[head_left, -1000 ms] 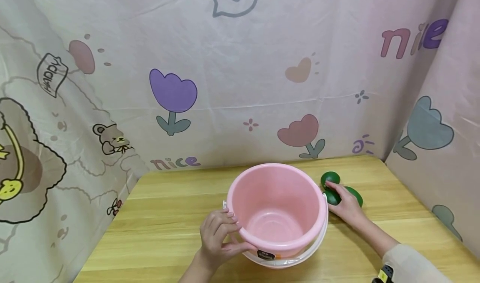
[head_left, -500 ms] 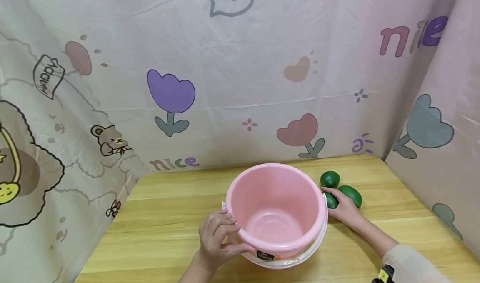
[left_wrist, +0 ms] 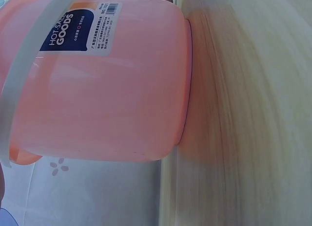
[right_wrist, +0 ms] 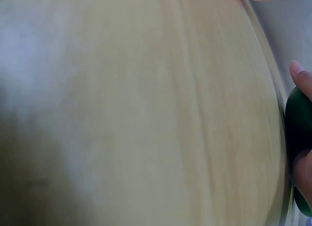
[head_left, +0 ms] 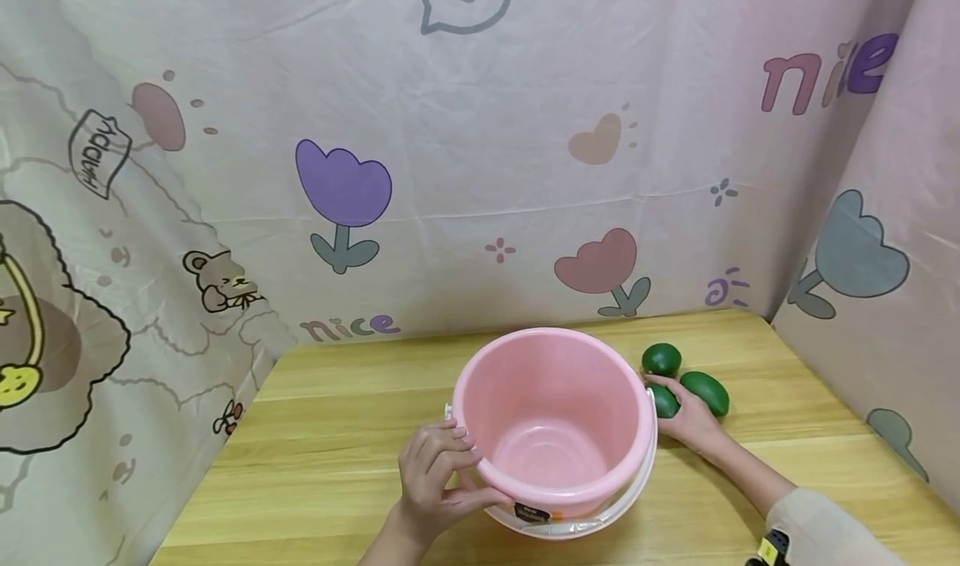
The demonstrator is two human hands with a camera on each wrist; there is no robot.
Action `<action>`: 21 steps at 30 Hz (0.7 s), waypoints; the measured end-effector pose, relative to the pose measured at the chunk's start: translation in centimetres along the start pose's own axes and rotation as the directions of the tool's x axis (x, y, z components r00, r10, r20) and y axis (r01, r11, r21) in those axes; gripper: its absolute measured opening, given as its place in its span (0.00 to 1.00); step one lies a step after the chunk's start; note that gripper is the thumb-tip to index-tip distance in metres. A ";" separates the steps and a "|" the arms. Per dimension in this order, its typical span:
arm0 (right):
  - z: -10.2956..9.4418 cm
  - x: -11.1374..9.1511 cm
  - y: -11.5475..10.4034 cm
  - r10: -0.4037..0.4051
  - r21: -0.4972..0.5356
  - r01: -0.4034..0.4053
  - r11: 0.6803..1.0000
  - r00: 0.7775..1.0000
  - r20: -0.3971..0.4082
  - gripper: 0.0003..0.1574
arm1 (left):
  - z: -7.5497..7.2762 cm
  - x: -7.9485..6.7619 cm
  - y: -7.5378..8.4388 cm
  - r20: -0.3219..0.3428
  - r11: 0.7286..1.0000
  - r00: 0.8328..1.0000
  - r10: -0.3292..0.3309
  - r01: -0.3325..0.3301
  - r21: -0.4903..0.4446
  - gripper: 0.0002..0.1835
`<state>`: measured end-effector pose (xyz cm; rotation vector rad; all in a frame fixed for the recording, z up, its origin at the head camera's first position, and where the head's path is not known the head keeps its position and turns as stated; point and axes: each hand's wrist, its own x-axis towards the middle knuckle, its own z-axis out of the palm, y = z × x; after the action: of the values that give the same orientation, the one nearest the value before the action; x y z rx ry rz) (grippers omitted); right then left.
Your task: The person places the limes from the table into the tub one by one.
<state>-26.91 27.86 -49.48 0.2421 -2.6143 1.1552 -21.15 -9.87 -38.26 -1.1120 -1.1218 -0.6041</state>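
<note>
In the head view, a pink bucket [head_left: 552, 364] stands upright on the table [head_left: 315, 441], open at the top, and I see nothing inside it. The left hand [head_left: 437, 476] has its fingers and thumb bent over the near left part of the rim [head_left: 573, 493]. The white handle [head_left: 626, 499] hangs down at the front. Just right of the bucket, the right hand [head_left: 690, 416] curls round the near fruit [head_left: 663, 401], which is green and partly hidden. The far fruit [head_left: 662, 359] sits behind it, and the side fruit [head_left: 707, 393] lies just beside the hand.

In the left wrist view, the bucket looks tipped over, but only because of how the camera is turned. Its label [left_wrist: 80, 33] shows, and its base sits flat on the table. A firm but soft hold on the rim should stop it sliding.

In the right wrist view, a finger and the thumb pinch the near fruit from two sides. The rest of the hand is out of sight. The fruit looks round and smooth, so it may slip; a wide hold round its middle seems best. The handle and the side fruit are close, so small, slow moves would help avoid a bump.
</note>
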 end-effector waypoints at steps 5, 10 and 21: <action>0.0 0.0 0.0 0.015 0.013 -0.015 1.000 1.000 0.003 0.43 | -0.1 -0.1 0.1 0.004 1.000 1.000 -0.002 0.002 0.000 0.29; 0.0 0.0 -0.2 0.026 0.024 -0.026 0.999 1.000 0.008 0.43 | -0.1 -0.1 0.1 0.008 1.000 1.000 -0.003 0.003 0.000 0.29; -0.2 -0.1 -0.4 0.051 0.025 -0.052 0.998 0.998 0.023 0.44 | -0.3 0.2 0.2 0.020 1.000 1.000 -0.020 0.020 -0.007 0.29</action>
<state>-26.67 27.74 -49.10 0.1950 -2.6413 1.2102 -20.80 -10.01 -38.20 -1.1157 -1.1499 -0.6141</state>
